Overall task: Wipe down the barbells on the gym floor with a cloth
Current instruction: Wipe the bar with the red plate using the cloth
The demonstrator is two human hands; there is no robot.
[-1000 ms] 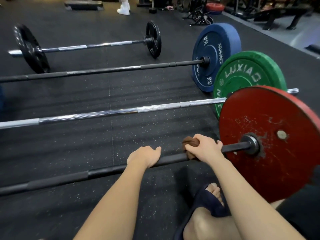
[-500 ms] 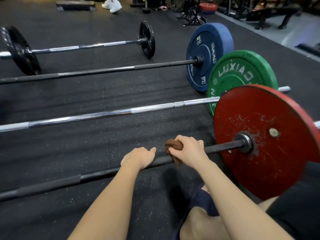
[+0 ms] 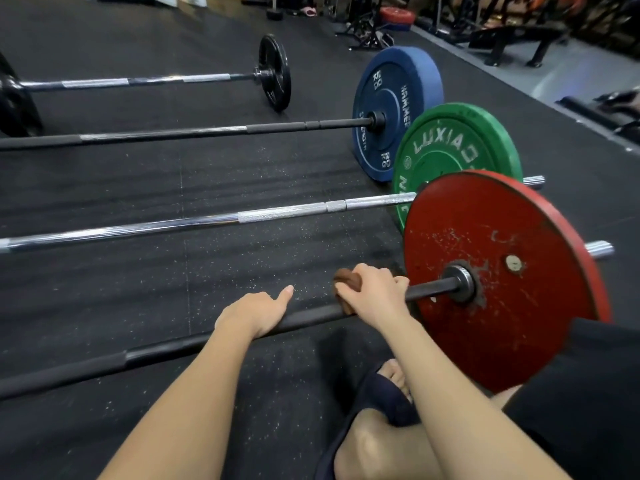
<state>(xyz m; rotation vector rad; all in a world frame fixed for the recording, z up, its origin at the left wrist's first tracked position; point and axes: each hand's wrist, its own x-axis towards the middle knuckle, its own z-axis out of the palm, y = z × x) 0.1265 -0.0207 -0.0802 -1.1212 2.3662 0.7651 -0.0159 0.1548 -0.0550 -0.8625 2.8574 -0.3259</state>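
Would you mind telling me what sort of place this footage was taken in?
Very likely a gym's free-weights area: barbells with blue, green and red plates lie on black rubber floor, and a bench stands at the back.

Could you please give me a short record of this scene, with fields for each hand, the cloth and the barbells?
Right hand: grips a brown cloth wrapped round the black steel bar, near the worn red round plate
Left hand: holds the same bar, further from the plate, thumb stretched out
Other barbells: three beyond, on the black rubber floor: chrome bar with green plate, dark bar with blue plate, farthest with small black plates
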